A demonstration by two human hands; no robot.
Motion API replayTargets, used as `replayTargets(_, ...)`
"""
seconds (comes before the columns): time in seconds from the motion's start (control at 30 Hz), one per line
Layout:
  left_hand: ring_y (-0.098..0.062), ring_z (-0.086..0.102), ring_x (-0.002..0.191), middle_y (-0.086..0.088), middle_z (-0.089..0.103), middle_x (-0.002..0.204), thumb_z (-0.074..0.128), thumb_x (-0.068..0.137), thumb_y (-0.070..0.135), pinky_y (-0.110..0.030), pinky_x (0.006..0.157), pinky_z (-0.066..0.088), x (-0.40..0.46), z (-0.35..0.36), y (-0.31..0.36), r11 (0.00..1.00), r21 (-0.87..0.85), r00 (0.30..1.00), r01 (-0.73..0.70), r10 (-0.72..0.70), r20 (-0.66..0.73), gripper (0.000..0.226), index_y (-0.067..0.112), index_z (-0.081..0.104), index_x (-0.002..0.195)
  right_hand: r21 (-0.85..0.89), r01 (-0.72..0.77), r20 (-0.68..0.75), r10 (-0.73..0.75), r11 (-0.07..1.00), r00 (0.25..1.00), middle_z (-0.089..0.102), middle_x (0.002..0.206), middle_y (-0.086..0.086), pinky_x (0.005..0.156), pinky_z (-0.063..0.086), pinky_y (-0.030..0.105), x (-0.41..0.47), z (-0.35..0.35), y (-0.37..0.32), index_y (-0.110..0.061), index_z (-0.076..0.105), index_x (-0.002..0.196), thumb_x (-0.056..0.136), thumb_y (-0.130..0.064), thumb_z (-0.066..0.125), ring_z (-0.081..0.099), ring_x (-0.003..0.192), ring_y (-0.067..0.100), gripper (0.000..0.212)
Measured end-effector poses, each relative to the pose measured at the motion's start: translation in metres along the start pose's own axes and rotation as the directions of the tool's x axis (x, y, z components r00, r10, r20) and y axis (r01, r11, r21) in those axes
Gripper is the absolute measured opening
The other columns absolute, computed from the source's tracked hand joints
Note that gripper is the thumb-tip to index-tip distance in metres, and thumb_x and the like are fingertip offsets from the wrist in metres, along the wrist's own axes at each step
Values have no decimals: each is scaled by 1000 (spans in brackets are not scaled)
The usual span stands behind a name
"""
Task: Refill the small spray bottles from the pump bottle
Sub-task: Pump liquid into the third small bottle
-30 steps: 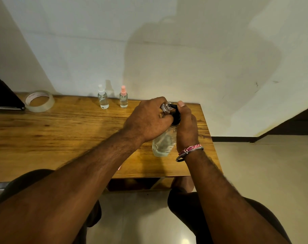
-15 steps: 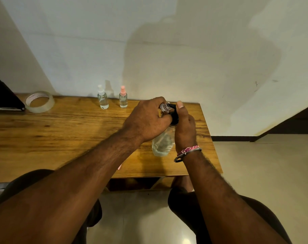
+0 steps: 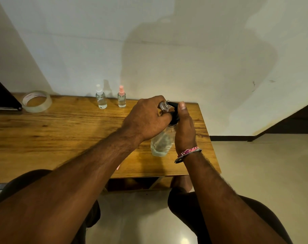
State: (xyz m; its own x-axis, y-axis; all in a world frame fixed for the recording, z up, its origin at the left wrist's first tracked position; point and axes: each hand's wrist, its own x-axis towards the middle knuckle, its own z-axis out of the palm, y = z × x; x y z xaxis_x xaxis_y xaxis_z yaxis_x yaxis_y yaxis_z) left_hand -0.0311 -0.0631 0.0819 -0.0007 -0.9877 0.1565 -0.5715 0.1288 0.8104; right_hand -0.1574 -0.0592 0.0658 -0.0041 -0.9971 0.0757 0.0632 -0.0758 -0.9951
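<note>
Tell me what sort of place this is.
Probably a room in a home, though that is a guess: a plain wooden table stands against a painted wall on a tiled floor, with a tape roll and small household bottles.

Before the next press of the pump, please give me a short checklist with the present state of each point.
1. Small open bottle held at the black nozzle by the left hand: ok.
2. Right hand on the pump head: ok.
3. Pump bottle stands on the table: ok, slightly tilted.
4. Liquid left in the pump bottle: ok, some shows near the bottom.
5. Fill level in the held bottle: cannot tell, the hand hides it.
6. Two capped spray bottles apart at the wall, out of the way: ok.
</note>
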Motion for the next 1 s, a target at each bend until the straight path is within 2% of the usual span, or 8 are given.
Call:
replayTargets(0.07, -14, 64, 71, 9, 68, 78, 71, 90, 31, -34, 61, 54, 0, 0, 0, 1000, 9, 1000, -1, 1, -2, 6, 28, 66, 91, -8, 10, -3, -10, 1000, 1000, 78, 101, 2, 92, 55, 38, 1, 1, 0, -35, 80, 92, 91, -61, 46, 70, 106, 22, 43)
replayTargets(0.17, -15, 64, 71, 8, 68, 78, 71, 89, 31, -35, 61, 54, 0, 0, -1, 1000, 9, 1000, 3, -3, 0, 6, 28, 66, 90, -28, -15, -13, 15, 1000, 1000, 78, 89, -9, 79, 53, 21, 2, 3, -2, -40, 81, 82, 94, -53, 45, 70, 92, 4, 39)
replayTargets(0.27, -13, 64, 70, 9, 67, 77, 72, 90, 31, -33, 60, 53, 0, -1, -1, 1000, 16, 1000, 2, -2, 3, 7, 29, 65, 89, -28, -21, -31, 20, 999, 999, 77, 82, -12, 71, 51, 14, 3, 4, -2, -34, 80, 78, 94, -43, 43, 70, 85, -1, 42)
replayTargets(0.5, -14, 63, 69, 9, 67, 76, 72, 89, 30, -30, 58, 48, -1, 0, -1, 1000, 28, 1000, -2, 1, 25, 10, 33, 62, 86, -2, -66, -31, 66, 998, 997, 77, 79, -8, 69, 52, 16, 7, 1, 1, -32, 81, 74, 88, -45, 47, 70, 81, 3, 39)
replayTargets(0.63, -12, 61, 65, 9, 66, 73, 72, 87, 28, -26, 56, 42, -2, -1, -3, 999, 37, 1000, 1, -1, 21, 17, 35, 59, 81, 5, -94, -38, 94, 996, 995, 76, 78, -6, 67, 52, 18, 8, 0, 1, -23, 77, 77, 87, -44, 48, 68, 77, 4, 38)
replayTargets(0.77, -14, 63, 66, 8, 68, 74, 73, 84, 26, -27, 57, 44, -2, -2, -5, 999, 32, 1000, 6, -6, 28, 11, 32, 64, 86, 7, -102, -47, 102, 995, 994, 73, 75, -7, 70, 52, 23, 7, 1, 0, -26, 78, 70, 85, -43, 49, 66, 76, 4, 37)
replayTargets(0.9, -12, 63, 68, 10, 68, 76, 73, 87, 28, -27, 58, 43, -1, -1, -5, 1000, 20, 999, 12, -13, 37, 10, 33, 64, 88, -15, -85, -45, 84, 996, 995, 74, 73, -10, 64, 51, 15, 5, 2, -2, -25, 77, 73, 87, -43, 48, 67, 73, 0, 36)
replayTargets(1.0, -11, 63, 70, 10, 67, 76, 72, 88, 27, -27, 59, 45, 0, -2, -4, 1000, 3, 1000, 4, -4, 18, 11, 31, 63, 87, -46, -55, -23, 54, 997, 998, 78, 82, -9, 69, 52, 14, 3, 3, -3, -29, 77, 83, 92, -46, 45, 71, 84, 2, 38)
